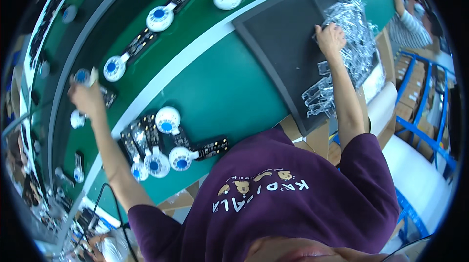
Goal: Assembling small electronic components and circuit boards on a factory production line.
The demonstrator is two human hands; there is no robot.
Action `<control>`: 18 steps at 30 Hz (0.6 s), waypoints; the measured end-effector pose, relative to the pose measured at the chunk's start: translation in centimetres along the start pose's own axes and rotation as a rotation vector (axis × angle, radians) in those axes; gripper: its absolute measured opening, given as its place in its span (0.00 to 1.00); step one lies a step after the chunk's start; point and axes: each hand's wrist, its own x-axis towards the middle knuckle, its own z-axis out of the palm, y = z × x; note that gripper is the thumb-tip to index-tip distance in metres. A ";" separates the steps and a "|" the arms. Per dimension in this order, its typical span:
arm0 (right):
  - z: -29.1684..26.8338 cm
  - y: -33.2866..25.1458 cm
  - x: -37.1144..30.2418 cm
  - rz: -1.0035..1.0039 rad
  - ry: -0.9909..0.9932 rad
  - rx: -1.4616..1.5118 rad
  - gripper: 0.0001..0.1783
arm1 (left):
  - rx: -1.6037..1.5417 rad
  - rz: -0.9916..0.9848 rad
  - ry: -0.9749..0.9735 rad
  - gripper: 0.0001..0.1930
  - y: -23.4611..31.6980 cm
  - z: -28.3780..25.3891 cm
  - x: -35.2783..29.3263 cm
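Note:
Over the green conveyor at the left, my left hand (pixel 88 98) is closed around the edge of a round white unit with a blue centre (pixel 82 76); motion blurs the fingers a little. A dark circuit board (pixel 108 97) shows just beside that hand. On the right, my right hand (pixel 332 41) rests at the left edge of a heap of clear plastic clips (pixel 352 27). Its fingers are bent but apart, and I see nothing held in them. Several similar round white units with boards (pixel 156 163) lie grouped on the green table in front of me.
More white units with boards (pixel 159 17) lie along the conveyor (pixel 190 27). A pale rail (pixel 185 55) divides it from my table. The clips lie on a dark grey tray (pixel 288 32). Cardboard boxes (pixel 413 91) and a blue rack (pixel 425 137) stand right; a striped sleeve (pixel 410 30) shows far right.

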 end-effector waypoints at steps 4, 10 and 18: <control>0.4 -1.1 -0.7 0.023 0.088 -0.080 0.28 | -0.355 -0.425 -0.640 0.36 4.4 -2.1 -1.2; 1.1 2.9 -1.2 0.104 -0.064 0.688 0.18 | -1.296 -0.941 -0.467 0.32 2.6 4.1 -3.3; -6.4 -0.8 -7.9 0.233 -0.907 1.772 0.18 | -1.668 -1.074 0.042 0.29 2.9 3.1 -3.7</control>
